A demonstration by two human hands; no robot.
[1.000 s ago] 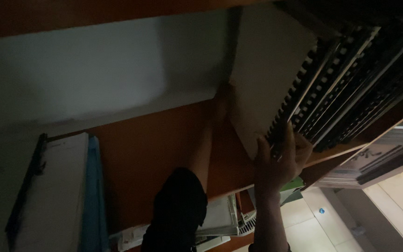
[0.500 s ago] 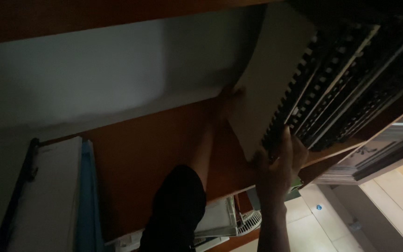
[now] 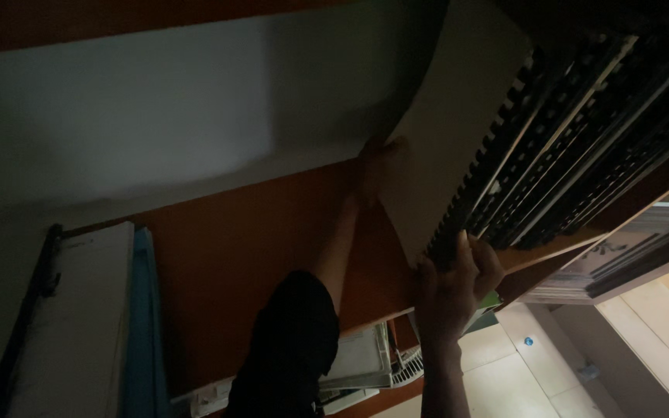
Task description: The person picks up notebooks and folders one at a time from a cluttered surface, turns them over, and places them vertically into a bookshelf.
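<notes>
A comb-bound booklet (image 3: 447,147) with a plain, matte, pale cover stood tilted on an orange-brown wooden shelf (image 3: 265,248), leaning to the right against a row of similar bound volumes (image 3: 582,131). Its black plastic comb spine ran down its near right edge as a line of square teeth.

The right hand (image 3: 452,290) was curled around the lower end of that spine, fingers wrapped over the ridged plastic and thumb on the near side, gripping the booklet at its near corner. The left hand (image 3: 377,166) reached farther in, its forearm stretched across the shelf board; the fingers lay against the booklet's far lower edge, pressed on the cover, though in the dim light I could not tell whether they were closed around the edge or only flat against it. A dark sleeve (image 3: 292,340) covered the left arm near the elbow.

The neighbouring volumes showed the same black toothed spines packed closely side by side. Behind the shelf was a smooth pale wall (image 3: 156,116). To the far left stood a white binder (image 3: 79,310) with a black clip edge, touching a thin blue folder (image 3: 142,325). Below the shelf edge, a glossy tiled floor (image 3: 520,371) was visible at the lower right.
</notes>
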